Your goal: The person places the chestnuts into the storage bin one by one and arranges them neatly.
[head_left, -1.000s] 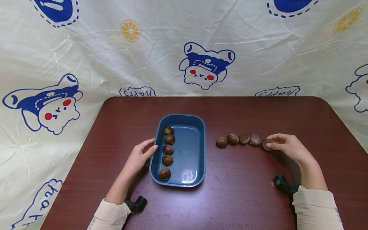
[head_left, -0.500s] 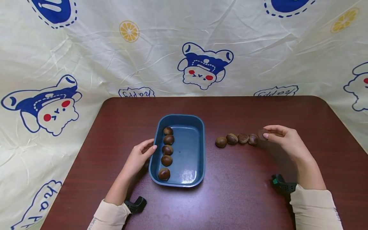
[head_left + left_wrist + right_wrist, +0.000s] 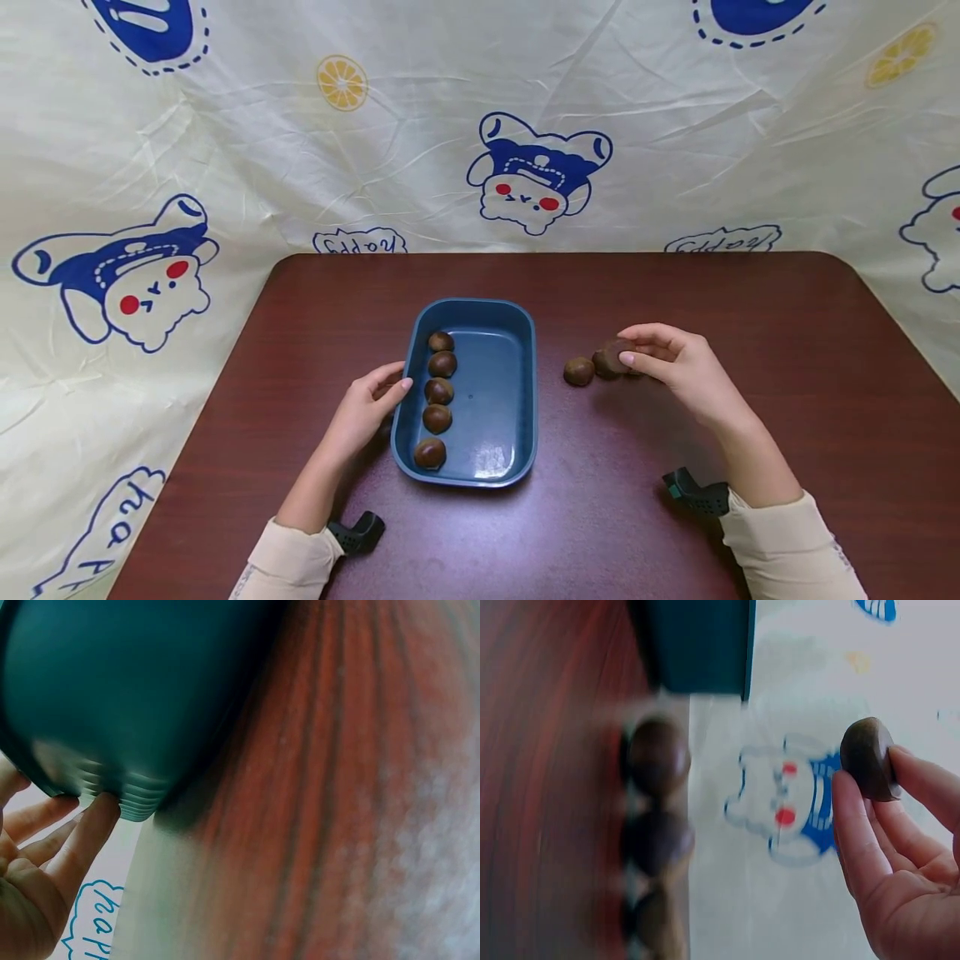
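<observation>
Between the thumb and fingers of my right hand (image 3: 688, 372) is a brown chestnut (image 3: 868, 759), lifted off the table. In the head view it overlaps a row of chestnuts (image 3: 578, 372), and the hand hides part of that row. The right wrist view shows three blurred chestnuts (image 3: 660, 841) of the row, apart from the hand. My left hand (image 3: 365, 408) grips the left side of a blue tray (image 3: 498, 392), thumb at the rim and fingers (image 3: 91, 829) against the outer wall. Several chestnuts (image 3: 438, 391) lie in a line along the tray's left side.
The tray stands left of the row on a dark red-brown wooden table (image 3: 600, 500). Behind the table hangs a pale cloth (image 3: 420, 175) printed with cartoon figures. A black wrist device (image 3: 358, 533) sits on the left wrist, another on the right.
My right hand has raised the chestnut from the row's right end and carried it left over the other chestnuts. The left hand and the tray stay put.
</observation>
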`<state>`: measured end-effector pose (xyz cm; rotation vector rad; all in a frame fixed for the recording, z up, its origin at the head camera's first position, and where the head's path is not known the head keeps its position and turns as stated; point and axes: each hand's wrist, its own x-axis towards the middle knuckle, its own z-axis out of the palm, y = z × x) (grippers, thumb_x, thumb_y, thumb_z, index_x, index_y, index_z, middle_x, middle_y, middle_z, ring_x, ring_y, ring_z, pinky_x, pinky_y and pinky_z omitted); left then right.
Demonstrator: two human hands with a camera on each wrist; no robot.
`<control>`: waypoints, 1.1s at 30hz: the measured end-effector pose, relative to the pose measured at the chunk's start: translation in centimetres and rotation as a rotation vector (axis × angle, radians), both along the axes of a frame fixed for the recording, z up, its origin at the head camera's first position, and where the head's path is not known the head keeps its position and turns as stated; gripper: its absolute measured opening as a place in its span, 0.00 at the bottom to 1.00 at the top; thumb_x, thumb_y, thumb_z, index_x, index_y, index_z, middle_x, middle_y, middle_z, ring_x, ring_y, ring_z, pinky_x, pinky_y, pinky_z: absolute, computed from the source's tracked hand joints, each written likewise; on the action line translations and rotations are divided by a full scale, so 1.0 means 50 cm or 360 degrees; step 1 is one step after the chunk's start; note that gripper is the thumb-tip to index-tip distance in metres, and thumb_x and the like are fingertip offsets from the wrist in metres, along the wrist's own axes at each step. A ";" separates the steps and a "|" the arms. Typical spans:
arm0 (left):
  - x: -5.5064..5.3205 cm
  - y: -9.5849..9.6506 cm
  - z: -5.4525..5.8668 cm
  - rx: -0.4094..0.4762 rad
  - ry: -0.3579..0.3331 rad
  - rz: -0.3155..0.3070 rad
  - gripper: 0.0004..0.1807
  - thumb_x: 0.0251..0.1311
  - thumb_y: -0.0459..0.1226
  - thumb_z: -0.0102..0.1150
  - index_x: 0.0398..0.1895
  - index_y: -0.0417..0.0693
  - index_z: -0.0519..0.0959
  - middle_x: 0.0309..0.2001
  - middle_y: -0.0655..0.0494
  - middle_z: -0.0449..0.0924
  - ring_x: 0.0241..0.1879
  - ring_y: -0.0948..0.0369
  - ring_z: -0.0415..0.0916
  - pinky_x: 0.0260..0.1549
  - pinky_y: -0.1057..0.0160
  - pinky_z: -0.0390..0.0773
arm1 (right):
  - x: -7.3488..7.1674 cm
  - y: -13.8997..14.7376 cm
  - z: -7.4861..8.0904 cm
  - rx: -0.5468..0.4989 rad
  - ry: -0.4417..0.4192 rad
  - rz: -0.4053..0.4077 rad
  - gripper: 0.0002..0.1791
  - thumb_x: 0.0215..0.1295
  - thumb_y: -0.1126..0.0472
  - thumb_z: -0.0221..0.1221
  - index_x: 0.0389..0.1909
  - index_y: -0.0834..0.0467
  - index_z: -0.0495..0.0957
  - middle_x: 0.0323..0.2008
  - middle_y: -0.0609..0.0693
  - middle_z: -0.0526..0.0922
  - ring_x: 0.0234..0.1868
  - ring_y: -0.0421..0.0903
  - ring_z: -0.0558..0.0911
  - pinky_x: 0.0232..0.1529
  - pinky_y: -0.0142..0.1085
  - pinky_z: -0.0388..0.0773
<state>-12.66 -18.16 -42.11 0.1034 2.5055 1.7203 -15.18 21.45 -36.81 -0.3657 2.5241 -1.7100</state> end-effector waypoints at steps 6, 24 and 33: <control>0.013 0.015 0.039 -0.0002 -0.0027 0.0006 0.21 0.62 0.37 0.52 0.56 0.37 0.69 0.48 0.40 0.75 0.46 0.47 0.74 0.44 0.53 0.74 | 0.007 -0.067 0.007 -0.0051 0.0022 0.0184 0.16 0.57 0.63 0.60 0.46 0.65 0.73 0.41 0.54 0.78 0.39 0.44 0.78 0.38 0.31 0.76; 0.024 0.025 0.067 0.0004 -0.0027 -0.0006 0.21 0.62 0.34 0.51 0.56 0.34 0.68 0.49 0.35 0.73 0.46 0.44 0.74 0.43 0.52 0.74 | -0.002 -0.258 -0.004 0.0160 0.0020 0.0759 0.11 0.56 0.62 0.62 0.40 0.56 0.77 0.37 0.46 0.79 0.39 0.42 0.77 0.36 0.37 0.76; 0.025 0.022 0.067 0.0016 -0.0032 -0.0013 0.21 0.62 0.34 0.51 0.56 0.33 0.68 0.49 0.35 0.73 0.47 0.44 0.73 0.44 0.52 0.73 | -0.010 -0.307 -0.035 0.0433 0.0050 0.1093 0.08 0.53 0.67 0.62 0.35 0.59 0.78 0.31 0.44 0.80 0.33 0.37 0.78 0.36 0.30 0.75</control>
